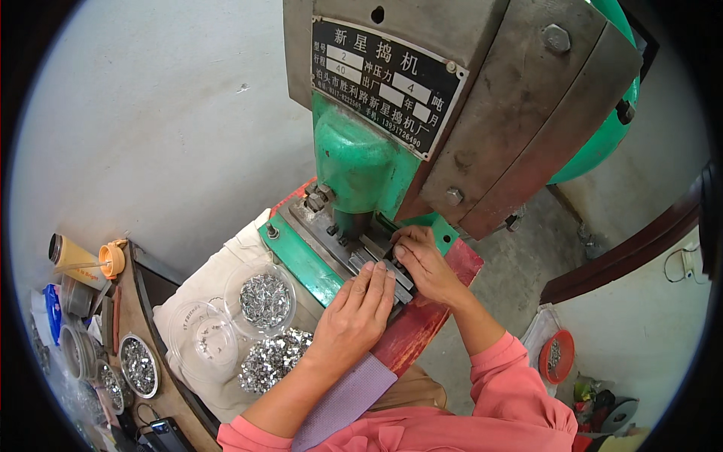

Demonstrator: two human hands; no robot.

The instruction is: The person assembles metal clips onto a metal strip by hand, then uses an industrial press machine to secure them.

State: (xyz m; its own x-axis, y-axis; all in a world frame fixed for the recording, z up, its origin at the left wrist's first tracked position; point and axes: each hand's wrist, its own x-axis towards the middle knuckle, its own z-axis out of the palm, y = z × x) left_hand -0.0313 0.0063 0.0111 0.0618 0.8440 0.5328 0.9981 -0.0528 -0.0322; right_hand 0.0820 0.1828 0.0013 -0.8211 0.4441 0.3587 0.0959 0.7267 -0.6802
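A green and grey punch press (354, 162) stands in front of me, with a steel die (360, 260) on its bed under the ram. My left hand (354, 309) rests with fingers stretched out flat on the near end of the die. To its right, my right hand (425, 264) is at the die's right side, thumb and fingers drawn together in a pinch. Whatever lies between those fingertips is too small or hidden to make out. Left of my left wrist are a clear round tub of small shiny metal pieces (265, 300) and a loose heap of metal pieces (273, 360).
A beige cloth (218, 264) lies under the tub and a clear lid (202, 343). The side table at left carries a metal bowl of pieces (139, 367), a yellow bottle (79, 260) and a black device (167, 433). An orange basket (557, 355) sits at right. A wall rises behind.
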